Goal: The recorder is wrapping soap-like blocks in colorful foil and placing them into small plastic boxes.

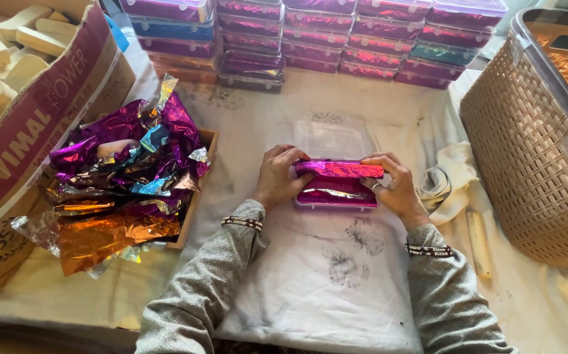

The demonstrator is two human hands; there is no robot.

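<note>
A magenta foil-wrapped bar is gripped at its two ends, the left hand closed on one end and the right hand closed on the other, a ring being seen on one finger of the right. The bar is held level just above a clear plastic box, in which another foil-wrapped piece is already laid; the box's lid is folded back open behind it. Both are found at the middle of a white cloth printed with faint flowers, and beaded bracelets are worn on both wrists over grey sleeves.

To the left of the hands a wooden tray is heaped with crumpled foil sheets — purple, blue, silver and orange (some spilling over its near edge). Further left a cardboard carton is filled with bare cream-coloured bars. Along the far edge of the cloth, closed boxes of wrapped bars are stacked in rows — mostly magenta, a few blue or green. At the right a tan woven plastic basket is stood, and one bare bar is left lying on the cloth beside it, near the right forearm.
</note>
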